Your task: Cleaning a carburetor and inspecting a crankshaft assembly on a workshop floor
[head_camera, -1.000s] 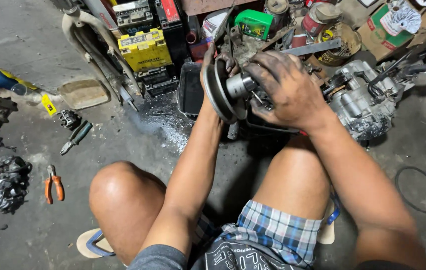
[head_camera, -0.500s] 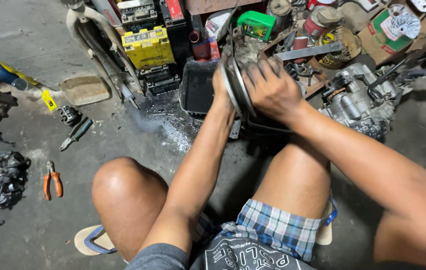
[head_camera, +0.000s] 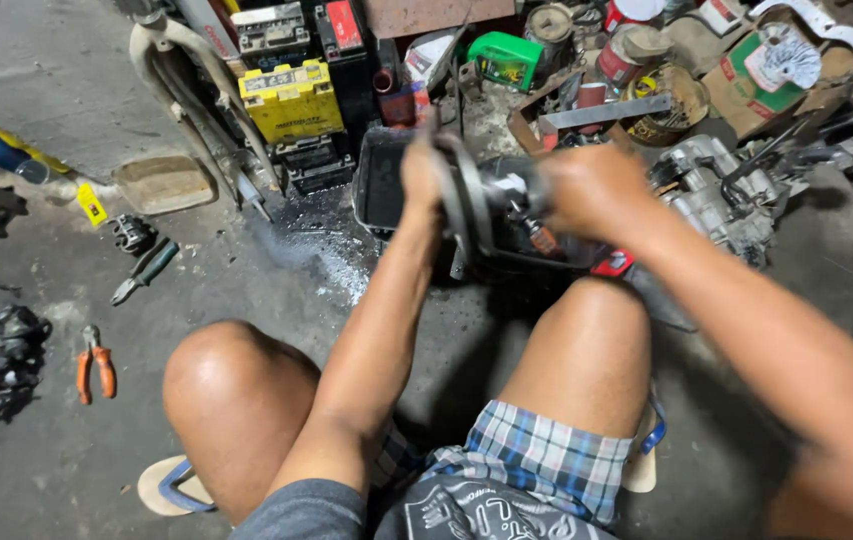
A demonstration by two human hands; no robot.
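I sit on a workshop floor with my knees up. My left hand (head_camera: pixel 422 180) grips the rim of a round black pulley-like disc (head_camera: pixel 468 203) held on edge in front of me. My right hand (head_camera: pixel 591 190) is closed on the metal hub part sticking out of the disc's right side. Both hands hold the assembly above a black oil tray (head_camera: pixel 378 180). The hub itself is mostly hidden under my right fingers and blurred.
A yellow battery (head_camera: pixel 291 98) and darker batteries stand at the back. A grey engine block (head_camera: pixel 716 195) lies right of the tray. Orange-handled pliers (head_camera: pixel 94 362), green-handled pliers (head_camera: pixel 144 272) and greasy engine parts (head_camera: pixel 1 362) lie on the floor at left. Cans and boxes crowd the back right.
My right hand has slid off the face of the disc to its right side, onto the hub. The disc has turned more edge-on and sits slightly lower, over the tray.
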